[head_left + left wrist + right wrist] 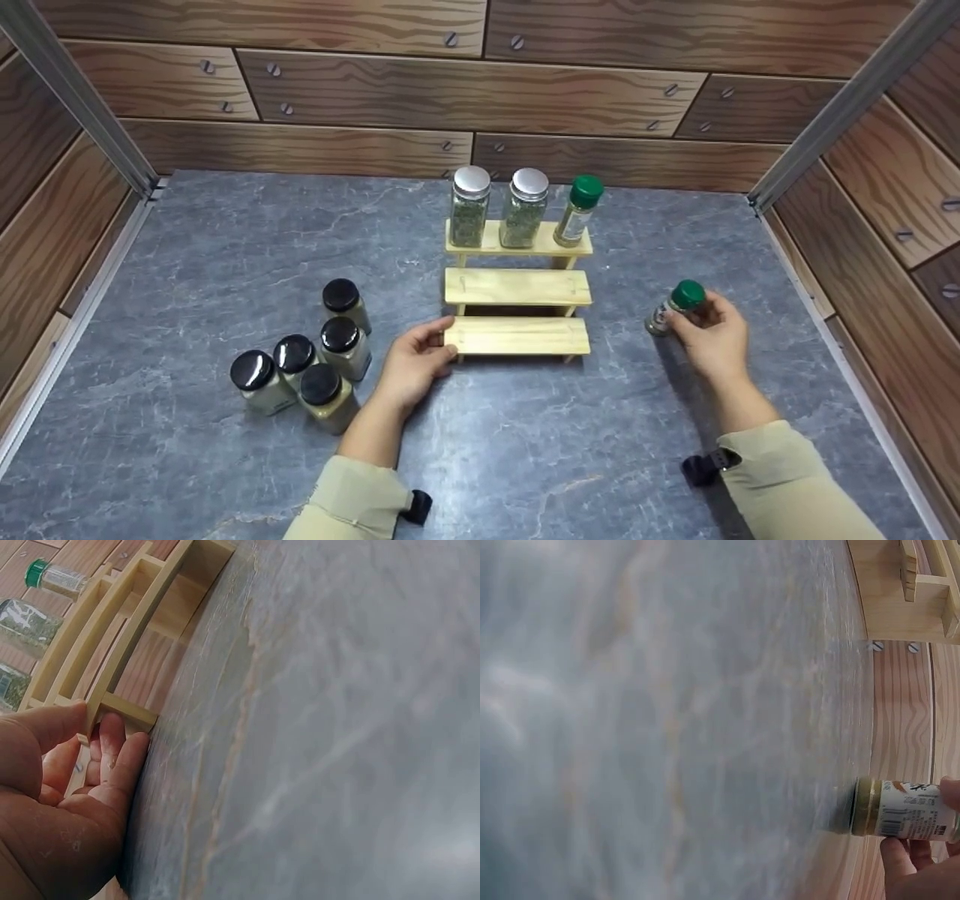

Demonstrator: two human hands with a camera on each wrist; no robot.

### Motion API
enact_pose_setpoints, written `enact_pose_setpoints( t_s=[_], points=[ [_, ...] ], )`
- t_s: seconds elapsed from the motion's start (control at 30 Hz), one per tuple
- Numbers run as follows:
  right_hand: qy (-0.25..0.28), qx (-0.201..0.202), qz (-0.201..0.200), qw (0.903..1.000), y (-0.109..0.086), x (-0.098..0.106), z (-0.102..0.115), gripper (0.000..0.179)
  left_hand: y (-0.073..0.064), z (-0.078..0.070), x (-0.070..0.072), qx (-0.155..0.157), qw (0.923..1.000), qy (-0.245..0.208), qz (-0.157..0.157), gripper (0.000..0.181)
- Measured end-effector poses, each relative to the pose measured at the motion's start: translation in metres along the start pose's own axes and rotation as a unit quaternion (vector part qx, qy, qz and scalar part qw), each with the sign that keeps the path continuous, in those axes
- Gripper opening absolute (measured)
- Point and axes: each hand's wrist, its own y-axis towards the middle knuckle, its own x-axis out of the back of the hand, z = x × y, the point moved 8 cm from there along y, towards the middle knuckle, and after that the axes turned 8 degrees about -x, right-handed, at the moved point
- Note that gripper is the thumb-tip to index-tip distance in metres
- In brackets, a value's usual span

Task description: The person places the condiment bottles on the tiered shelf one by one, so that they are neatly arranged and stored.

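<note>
A three-step wooden rack (517, 335) stands mid-table. My left hand (416, 360) pinches the left end of its lowest step, thumb above and fingers curled beneath in the left wrist view. To the right of the rack, my right hand (712, 334) grips a green-capped spice jar (660, 319) around its upper part. That jar's white label with a barcode (911, 811) shows in the right wrist view, its base close over the table. On the top step are two silver-lidded jars of green herbs (469, 217) and another green-capped spice jar (574, 221).
Several black-lidded spice jars (330, 397) stand grouped on the grey marbled table (525, 465), left of my left hand. Wood-patterned panels (390, 97) wall the back and sides, with metal posts (832, 105) at the corners.
</note>
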Motion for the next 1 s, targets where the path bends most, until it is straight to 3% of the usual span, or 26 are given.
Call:
enact_pose_setpoints(
  t_s=[0.27, 0.53, 0.77, 1.0],
  points=[
    [0.025, 0.060, -0.008, 0.9979, -0.008, -0.003, 0.026, 0.038, 0.000, 0.000, 0.000, -0.007, 1.0000, -0.002, 0.001, 0.050],
    [0.126, 0.118, 0.016, 0.9848, -0.020, -0.018, 0.070, 0.036, -0.001, -0.001, 0.000, -0.004, 1.0000, -0.006, -0.001, 0.050],
    [0.164, 0.169, 0.055, 0.9702, -0.040, -0.047, 0.108, 0.036, -0.001, -0.001, 0.000, -0.004, 0.9999, -0.009, -0.001, 0.050],
    [0.204, 0.200, 0.106, 0.9524, -0.058, -0.090, 0.135, 0.037, -0.001, -0.002, 0.000, -0.007, 1.0000, -0.007, -0.001, 0.051]
  ],
)
